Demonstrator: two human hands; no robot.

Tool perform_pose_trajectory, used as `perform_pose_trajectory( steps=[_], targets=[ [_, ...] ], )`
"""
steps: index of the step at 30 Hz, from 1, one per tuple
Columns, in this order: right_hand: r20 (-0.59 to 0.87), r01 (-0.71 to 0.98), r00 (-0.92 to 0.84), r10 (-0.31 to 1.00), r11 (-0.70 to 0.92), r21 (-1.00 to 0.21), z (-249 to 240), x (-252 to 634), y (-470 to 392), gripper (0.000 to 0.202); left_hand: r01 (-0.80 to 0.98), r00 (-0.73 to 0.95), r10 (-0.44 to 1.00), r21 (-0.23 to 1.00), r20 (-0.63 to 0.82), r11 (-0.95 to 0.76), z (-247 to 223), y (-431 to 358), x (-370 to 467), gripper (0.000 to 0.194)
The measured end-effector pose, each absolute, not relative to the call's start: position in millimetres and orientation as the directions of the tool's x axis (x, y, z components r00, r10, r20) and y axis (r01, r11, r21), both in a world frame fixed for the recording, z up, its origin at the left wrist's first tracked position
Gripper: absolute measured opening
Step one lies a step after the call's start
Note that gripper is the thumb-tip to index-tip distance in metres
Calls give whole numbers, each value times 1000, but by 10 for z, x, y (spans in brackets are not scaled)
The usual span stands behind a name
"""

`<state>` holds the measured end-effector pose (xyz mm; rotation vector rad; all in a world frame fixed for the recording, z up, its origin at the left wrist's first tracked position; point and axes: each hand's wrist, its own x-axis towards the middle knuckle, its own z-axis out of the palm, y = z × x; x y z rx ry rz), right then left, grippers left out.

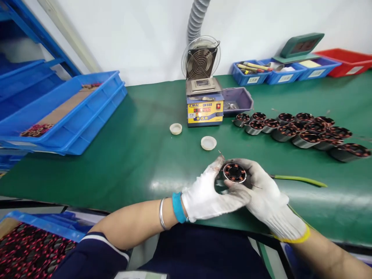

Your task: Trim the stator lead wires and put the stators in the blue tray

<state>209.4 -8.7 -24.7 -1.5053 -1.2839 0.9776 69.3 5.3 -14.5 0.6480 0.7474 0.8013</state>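
Note:
Both gloved hands hold one motor stator (235, 173), a metal ring with copper windings inside, above the front part of the green table. My left hand (213, 192) grips it from the left, thumb and fingers closed about its side; a thin wire end rises by the fingertips. My right hand (260, 193) is wrapped round the stator's right side, and another thin wire sticks out there. Green-handled pliers (300, 179) lie just right of my right hand, their jaws partly hidden behind it. Two small white round dishes (208, 143) (176, 129) stand beyond the hands.
A yellow and blue solder pot (205, 108) with a fan (202, 62) stands at the back, beside a purple tray (247, 100). Several stators (308, 139) cover the right side. Blue crates (95, 112) stand left; small blue bins (252, 79) and a red bin (348, 62) line the back.

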Motion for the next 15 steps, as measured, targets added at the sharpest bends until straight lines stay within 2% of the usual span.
perform_pose_trajectory(
  steps=[2,3,6,8,11,15],
  targets=[
    [-7,280,181,983,-59,-958,-185,2139,-97,55,-410,454,830,751,-324,517,-158,74,704,39],
    [-9,291,174,985,-60,-955,-152,2157,-103,55,-414,410,862,781,-298,467,-160,79,695,38],
    [-58,317,73,996,-78,-945,-85,2195,-133,54,-352,291,941,895,-173,274,-121,81,626,55],
    [-89,322,8,996,-87,-943,-83,2209,-162,56,-312,299,945,923,-131,227,-62,90,570,42],
    [-93,336,0,996,-88,-938,-117,2228,-207,60,-331,351,921,898,-168,290,15,134,524,21],
    [-89,379,56,994,-104,-919,-109,2281,-212,54,-370,359,915,873,-182,319,-42,198,543,30]
  ],
)
